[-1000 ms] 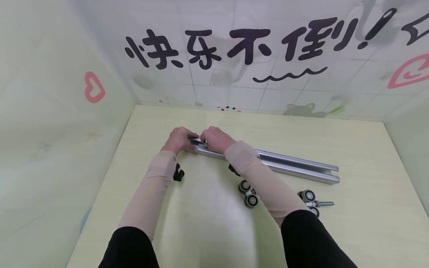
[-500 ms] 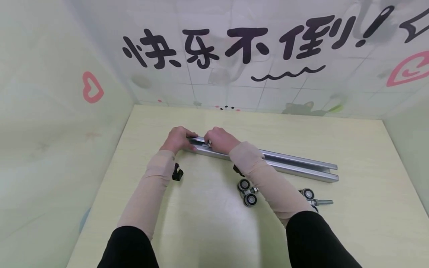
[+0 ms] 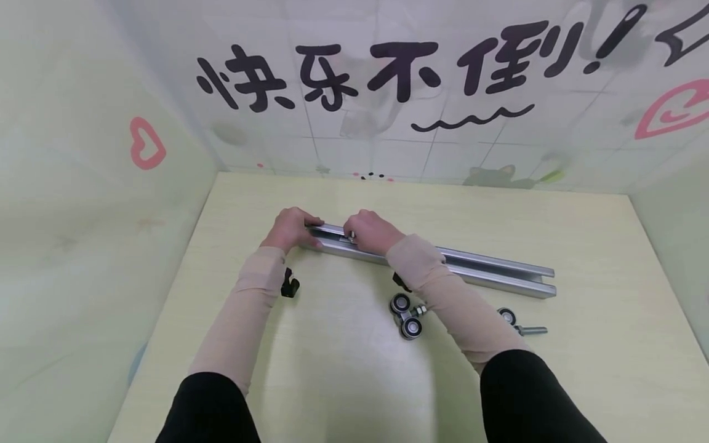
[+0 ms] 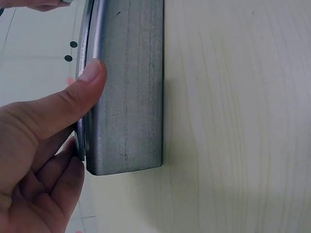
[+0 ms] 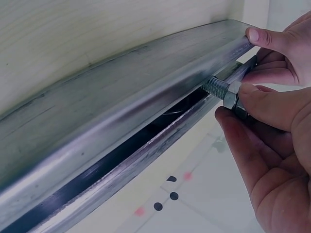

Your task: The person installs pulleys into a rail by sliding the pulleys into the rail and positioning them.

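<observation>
A long silver metal rail (image 3: 498, 278) with a slot along its top lies slanted on the table. At its left end my left hand (image 3: 290, 230) grips it, thumb (image 4: 90, 73) on the near edge and the other fingers on the far side. My right hand (image 3: 373, 232) pinches the nuts (image 5: 233, 97) of a threaded bolt (image 5: 215, 87) that stands out of the slot, a short way right of the left hand. Whatever the bolt joins inside the rail is mostly hidden.
On the table (image 3: 343, 369), a roller trolley (image 3: 407, 317) with wheels and a bolt lies below the rail. Another trolley (image 3: 507, 316), partly behind the right forearm, has its bolt pointing right. Printed sheets (image 3: 376, 111) stand behind and at the sides.
My right hand has slid the bolt rightward along the slot, away from my left hand, which keeps its hold on the rail's end. The right forearm now covers more of the right trolley.
</observation>
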The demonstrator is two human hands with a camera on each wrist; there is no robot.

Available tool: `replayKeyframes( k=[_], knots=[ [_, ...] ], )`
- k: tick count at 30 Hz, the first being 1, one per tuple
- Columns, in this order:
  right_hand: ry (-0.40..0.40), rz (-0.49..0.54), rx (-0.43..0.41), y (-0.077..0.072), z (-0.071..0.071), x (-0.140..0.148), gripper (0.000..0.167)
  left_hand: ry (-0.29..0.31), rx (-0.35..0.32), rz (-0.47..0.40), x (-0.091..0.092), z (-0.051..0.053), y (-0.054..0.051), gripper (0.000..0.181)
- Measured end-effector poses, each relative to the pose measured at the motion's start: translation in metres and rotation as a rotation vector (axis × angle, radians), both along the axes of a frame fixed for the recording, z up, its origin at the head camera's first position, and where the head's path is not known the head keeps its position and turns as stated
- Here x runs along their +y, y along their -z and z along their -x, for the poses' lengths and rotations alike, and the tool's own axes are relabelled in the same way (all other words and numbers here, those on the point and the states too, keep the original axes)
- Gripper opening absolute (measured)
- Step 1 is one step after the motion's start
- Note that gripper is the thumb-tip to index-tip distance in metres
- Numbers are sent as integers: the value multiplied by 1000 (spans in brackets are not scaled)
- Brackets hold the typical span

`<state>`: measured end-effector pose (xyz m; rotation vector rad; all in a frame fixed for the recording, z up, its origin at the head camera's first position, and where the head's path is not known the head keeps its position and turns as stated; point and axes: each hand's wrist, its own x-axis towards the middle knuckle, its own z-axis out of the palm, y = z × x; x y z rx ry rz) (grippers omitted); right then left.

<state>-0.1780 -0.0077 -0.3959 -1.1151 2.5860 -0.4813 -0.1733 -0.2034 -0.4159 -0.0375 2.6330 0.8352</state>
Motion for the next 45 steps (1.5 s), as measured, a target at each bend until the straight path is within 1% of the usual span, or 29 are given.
replayKeyframes(
  k=[5, 8, 14, 21, 32, 43, 45],
  knots=[
    [-7, 10, 5, 0, -1, 5, 22, 0, 9, 4, -2, 0, 0, 58],
    [-13, 25, 6, -1, -2, 9, 21, 10, 12, 12, -3, 0, 0, 59],
    [-10, 53, 19, 1, -3, 16, 22, 12, -1, 22, -3, 0, -1, 59],
    [-6, 56, 22, 3, -3, 24, 22, 6, -8, 19, -2, 2, -2, 60],
    [2, 60, 11, 3, -6, 33, 20, -3, -13, 13, -1, 3, -1, 60],
    [-5, 73, 22, 5, -8, 44, 19, 11, -5, 15, -1, 2, 1, 61],
    [-4, 78, 25, 5, -8, 46, 19, 5, -5, 12, -1, 2, 1, 61]
  ],
)
